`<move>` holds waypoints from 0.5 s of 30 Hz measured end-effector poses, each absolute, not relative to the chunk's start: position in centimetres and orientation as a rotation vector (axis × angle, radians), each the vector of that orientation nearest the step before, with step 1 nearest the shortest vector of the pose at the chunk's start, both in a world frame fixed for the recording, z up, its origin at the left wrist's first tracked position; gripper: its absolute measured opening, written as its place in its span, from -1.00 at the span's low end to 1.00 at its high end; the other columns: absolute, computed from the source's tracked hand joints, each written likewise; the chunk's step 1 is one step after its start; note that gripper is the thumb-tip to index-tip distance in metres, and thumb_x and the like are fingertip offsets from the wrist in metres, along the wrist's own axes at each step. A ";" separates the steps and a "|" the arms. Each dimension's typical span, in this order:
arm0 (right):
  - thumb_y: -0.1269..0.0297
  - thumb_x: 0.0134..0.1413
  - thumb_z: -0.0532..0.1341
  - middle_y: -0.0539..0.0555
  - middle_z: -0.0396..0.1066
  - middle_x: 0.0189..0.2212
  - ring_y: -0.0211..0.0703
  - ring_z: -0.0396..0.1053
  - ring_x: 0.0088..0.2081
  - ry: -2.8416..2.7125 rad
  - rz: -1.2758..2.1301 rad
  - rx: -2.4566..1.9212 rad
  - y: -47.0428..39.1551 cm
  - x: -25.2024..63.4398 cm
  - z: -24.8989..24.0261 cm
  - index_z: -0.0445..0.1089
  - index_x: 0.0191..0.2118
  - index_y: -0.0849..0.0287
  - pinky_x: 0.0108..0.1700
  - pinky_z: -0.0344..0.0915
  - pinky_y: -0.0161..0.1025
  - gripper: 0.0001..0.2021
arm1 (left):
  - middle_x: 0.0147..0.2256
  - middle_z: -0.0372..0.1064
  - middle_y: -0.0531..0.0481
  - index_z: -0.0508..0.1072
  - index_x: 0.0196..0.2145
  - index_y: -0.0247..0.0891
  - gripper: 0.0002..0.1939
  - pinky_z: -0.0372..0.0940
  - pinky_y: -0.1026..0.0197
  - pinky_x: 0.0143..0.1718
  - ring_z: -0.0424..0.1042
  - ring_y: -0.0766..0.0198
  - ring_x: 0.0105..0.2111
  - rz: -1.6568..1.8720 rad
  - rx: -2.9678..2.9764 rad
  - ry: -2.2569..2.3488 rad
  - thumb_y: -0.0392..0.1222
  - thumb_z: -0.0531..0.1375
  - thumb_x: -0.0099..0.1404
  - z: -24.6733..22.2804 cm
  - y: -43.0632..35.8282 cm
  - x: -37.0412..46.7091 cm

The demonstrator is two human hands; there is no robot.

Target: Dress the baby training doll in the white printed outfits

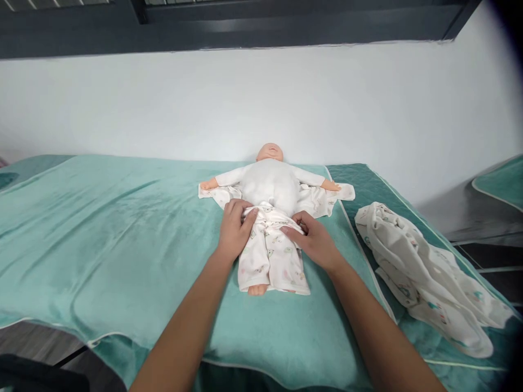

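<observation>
A baby doll (270, 179) with a white cloth body lies on its back, arms spread, on a green cover. Patterned white pants (272, 256) are on its legs, and one foot pokes out at a cuff. An opened patterned top (314, 200) is spread beneath the torso and arms. My left hand (237, 226) pinches the waistband at its left side. At the right side of the waistband, my right hand (308, 237) has its fingers closed on the fabric.
The green cover (122, 245) spreads over the bed, with a white wall (253, 103) behind it. A crumpled patterned white cloth (425, 277) lies on the right. Dark furniture (253, 24) spans the top.
</observation>
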State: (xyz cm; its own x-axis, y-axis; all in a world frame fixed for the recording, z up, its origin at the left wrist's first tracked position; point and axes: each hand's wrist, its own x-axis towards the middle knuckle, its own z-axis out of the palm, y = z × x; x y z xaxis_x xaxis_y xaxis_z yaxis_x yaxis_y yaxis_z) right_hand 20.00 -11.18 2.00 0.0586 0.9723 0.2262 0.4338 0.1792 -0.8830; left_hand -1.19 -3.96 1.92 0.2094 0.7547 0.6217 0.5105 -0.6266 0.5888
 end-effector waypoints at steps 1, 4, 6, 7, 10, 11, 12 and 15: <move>-0.06 0.10 0.27 -0.11 0.20 -0.50 -0.27 0.12 -0.44 -1.519 0.770 -1.394 -11.1 20.1 1.9 0.26 -0.33 0.09 -0.41 0.06 -0.29 -0.67 | -0.20 0.32 -0.03 0.39 -0.20 -0.19 -0.86 0.22 0.15 -0.09 0.30 0.21 -0.14 1.384 2.192 1.201 -0.09 0.11 0.42 1.9 -3.9 -1.2; -0.05 0.08 0.29 -0.10 0.20 -0.44 -0.25 0.14 -0.41 -1.504 0.832 -1.367 -11.0 20.3 1.7 0.25 -0.26 0.07 -0.38 0.10 -0.29 -0.67 | -0.23 0.31 -0.01 0.37 -0.26 -0.19 -0.86 0.22 0.15 -0.11 0.30 0.22 -0.18 1.373 2.143 1.204 -0.09 0.11 0.41 1.9 -3.6 -1.3; -0.05 0.06 0.31 -0.10 0.21 -0.40 -0.24 0.16 -0.37 -1.504 0.835 -1.359 -10.9 20.3 1.6 0.25 -0.24 0.06 -0.35 0.12 -0.29 -0.65 | -0.25 0.33 -0.01 0.34 -0.34 -0.19 -0.83 0.20 0.13 -0.08 0.29 0.21 -0.17 1.369 2.162 1.206 -0.09 0.13 0.40 2.0 -3.6 -1.4; -0.04 0.05 0.32 -0.09 0.22 -0.38 -0.23 0.17 -0.35 -1.504 0.826 -1.363 -10.9 20.2 1.5 0.25 -0.23 0.06 -0.33 0.13 -0.28 -0.65 | -0.26 0.34 -0.01 0.32 -0.38 -0.20 -0.80 0.19 0.11 -0.06 0.29 0.21 -0.17 1.373 2.175 1.197 -0.10 0.13 0.40 2.1 -3.6 -1.4; -0.03 0.05 0.33 -0.08 0.24 -0.37 -0.21 0.19 -0.32 -1.491 0.769 -1.380 -10.8 20.2 1.3 0.25 -0.24 0.07 -0.29 0.14 -0.26 -0.65 | -0.31 0.36 -0.01 0.28 -0.45 -0.20 -0.72 0.19 0.11 -0.09 0.30 0.21 -0.22 1.364 2.198 1.129 -0.10 0.08 0.42 2.4 -4.3 -1.6; -0.03 0.05 0.33 -0.07 0.24 -0.37 -0.20 0.19 -0.32 -1.488 0.744 -1.385 -10.7 20.2 1.2 0.25 -0.24 0.07 -0.28 0.14 -0.26 -0.65 | -0.36 0.34 0.00 0.25 -0.48 -0.19 -0.69 0.19 0.13 -0.14 0.29 0.23 -0.26 1.350 2.193 1.112 -0.09 0.06 0.44 2.5 -4.7 -1.7; -0.02 0.05 0.33 -0.07 0.25 -0.37 -0.20 0.20 -0.32 -1.484 0.721 -1.388 -10.6 20.2 1.1 0.25 -0.24 0.07 -0.28 0.14 -0.26 -0.65 | -0.42 0.29 0.03 0.21 -0.50 -0.19 -0.66 0.19 0.14 -0.20 0.27 0.24 -0.31 1.331 2.181 1.110 -0.08 0.04 0.44 2.6 -5.1 -1.8; -0.02 0.04 0.34 -0.07 0.27 -0.37 -0.20 0.20 -0.34 -1.475 0.678 -1.404 -10.4 20.2 0.9 0.25 -0.22 0.07 -0.31 0.14 -0.26 -0.64 | -0.53 0.10 0.09 0.10 -0.54 -0.20 -0.59 0.13 0.18 -0.34 0.18 0.29 -0.45 1.268 2.121 1.162 -0.03 0.02 0.45 2.5 -6.5 -2.1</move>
State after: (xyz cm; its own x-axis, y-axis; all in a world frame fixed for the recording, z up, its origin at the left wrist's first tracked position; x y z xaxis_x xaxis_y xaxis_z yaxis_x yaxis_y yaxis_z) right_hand 20.20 -10.42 0.88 0.1166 0.9593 0.2570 0.4292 0.1847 -0.8841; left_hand -2.14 -6.51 2.50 0.2398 0.8191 0.5212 0.4484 -0.5696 0.6889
